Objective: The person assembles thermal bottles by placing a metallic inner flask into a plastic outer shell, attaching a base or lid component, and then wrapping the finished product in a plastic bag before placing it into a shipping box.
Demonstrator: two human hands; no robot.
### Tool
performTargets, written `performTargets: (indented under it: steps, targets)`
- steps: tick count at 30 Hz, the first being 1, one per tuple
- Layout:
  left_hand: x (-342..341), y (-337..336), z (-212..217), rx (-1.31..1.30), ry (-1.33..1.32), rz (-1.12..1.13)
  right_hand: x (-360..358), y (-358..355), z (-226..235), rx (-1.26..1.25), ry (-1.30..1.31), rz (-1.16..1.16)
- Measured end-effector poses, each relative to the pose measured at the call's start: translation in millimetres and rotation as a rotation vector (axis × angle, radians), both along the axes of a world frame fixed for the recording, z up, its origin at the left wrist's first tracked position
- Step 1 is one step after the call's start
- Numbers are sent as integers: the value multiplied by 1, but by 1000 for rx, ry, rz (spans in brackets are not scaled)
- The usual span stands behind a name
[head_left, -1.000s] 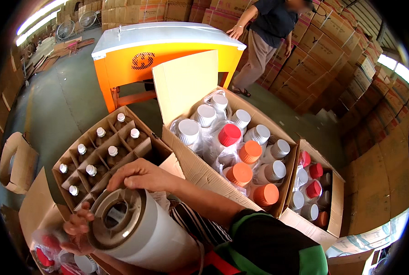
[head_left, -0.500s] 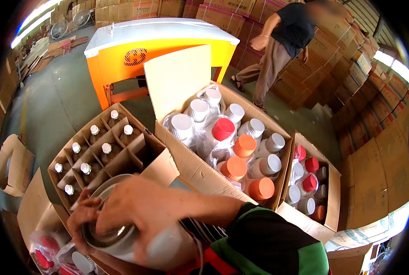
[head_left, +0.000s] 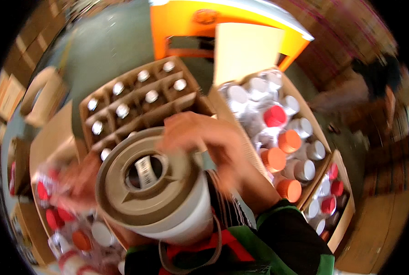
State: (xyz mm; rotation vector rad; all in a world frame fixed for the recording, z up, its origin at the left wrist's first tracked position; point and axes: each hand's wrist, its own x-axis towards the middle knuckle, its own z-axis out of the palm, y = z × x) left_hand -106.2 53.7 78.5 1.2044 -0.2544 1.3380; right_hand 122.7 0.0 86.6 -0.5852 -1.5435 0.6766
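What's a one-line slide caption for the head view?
Left hand and right hand flank a white container with a beige end, beside open cartons of capped bottles.

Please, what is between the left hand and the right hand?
In the head view, a white container with its round brown end facing the camera is between the left hand and right hand. Blur hides whether they touch it.

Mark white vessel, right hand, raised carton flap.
White vessel [head_left: 161, 195]: head view, tan end face.
Right hand [head_left: 212, 131]: head view, back of hand, blurred.
Raised carton flap [head_left: 247, 56]: head view, middle of panel.
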Motion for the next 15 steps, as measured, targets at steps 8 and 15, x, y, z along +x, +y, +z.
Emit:
performTargets:
  steps: [8,15]
  targets:
    - [13,22,-30,-55,322,286,6,17,-38,-45,3,30]
    - [-6,52,-35,-225,429,445,-27,84,-21,-446,247,-3]
